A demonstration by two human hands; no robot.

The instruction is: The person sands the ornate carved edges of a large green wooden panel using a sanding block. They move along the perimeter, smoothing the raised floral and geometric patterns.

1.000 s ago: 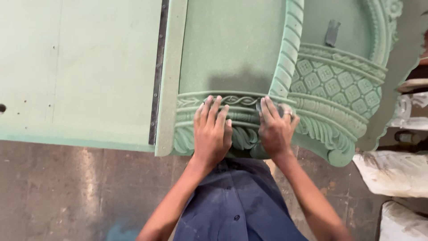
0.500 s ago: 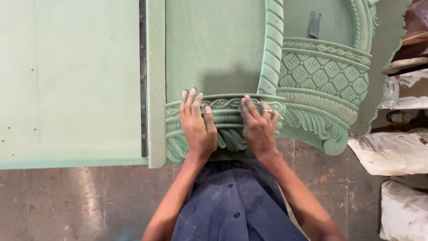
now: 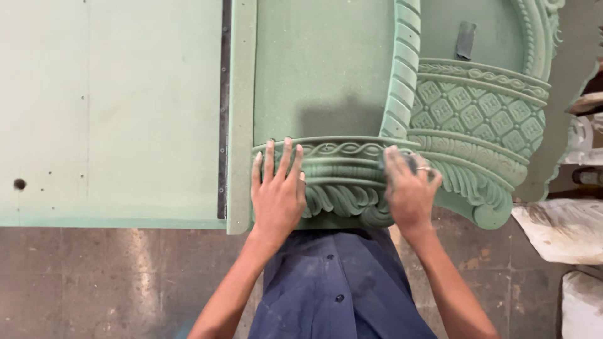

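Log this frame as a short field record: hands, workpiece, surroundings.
left hand: flat, fingers spread, on the carved green moulding
right hand: presses a small dark pad, mostly hidden, against the moulding's right end; ring on one finger
workpiece: green carved panel with ribbed column and lattice section
left side: plain green board
on panel: dark strip
floor: stained concrete
right edge: white carved pieces
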